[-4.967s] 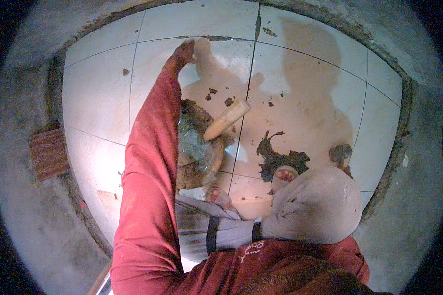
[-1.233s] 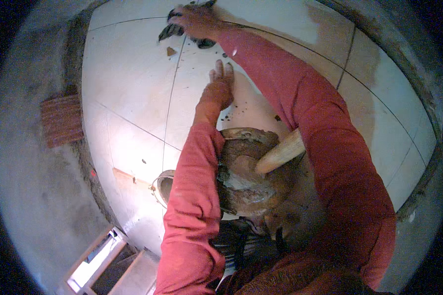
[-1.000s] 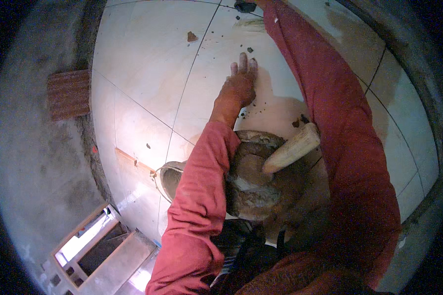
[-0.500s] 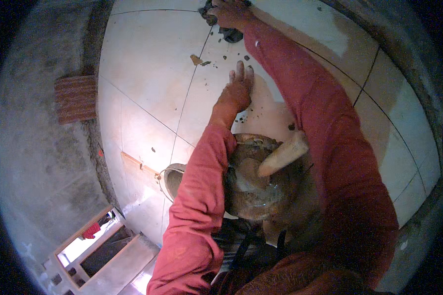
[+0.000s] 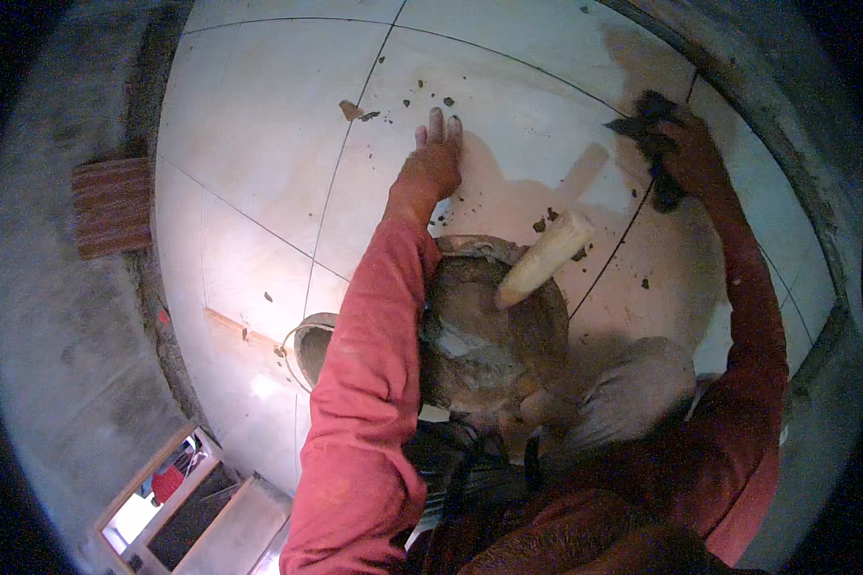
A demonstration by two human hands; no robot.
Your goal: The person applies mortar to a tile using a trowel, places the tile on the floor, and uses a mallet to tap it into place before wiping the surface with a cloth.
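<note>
My left hand rests on the pale tiled floor with its fingers stretched out and nothing in it. Far to the right, my right hand is closed on a dark, crumpled rag pressed to the tiles over a grout line. Between my arms sits a round, dirty basin with wet greyish material inside. A thick, pale handle slants up out of it; whatever it belongs to is hidden in the basin.
A small bucket stands left of my left forearm. Dark crumbs and a brownish chip lie scattered on the tiles. A striped reddish-brown piece lies at the left, by the floor's edge. A wall edge curves along the right.
My right hand has swept the rag from the far middle across to the right. Fewer crumbs lie at the far middle. My left hand stays flat on the floor.
</note>
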